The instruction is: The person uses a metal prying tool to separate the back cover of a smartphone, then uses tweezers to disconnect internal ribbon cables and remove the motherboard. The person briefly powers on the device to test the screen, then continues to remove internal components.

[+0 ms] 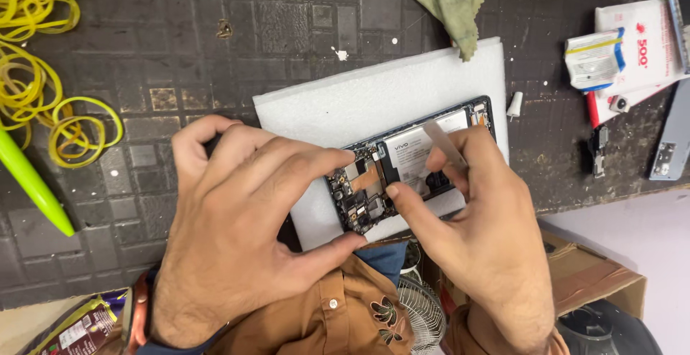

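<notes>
A dark, worn work mat (215, 46) with a raised square pattern covers the bench. On it lies a white foam sheet (374, 100), soft and matte, with the opened phone (402, 164) set at its near edge: back cover off, pale battery and small dark circuit parts exposed inside a thin black frame. The left hand (237, 233) pinches the phone's end between fingertip and thumb. The right hand (481, 233) grips thin metal tweezers (445, 145) over the battery. Yellow rubber bands (43, 75) lie far left.
</notes>
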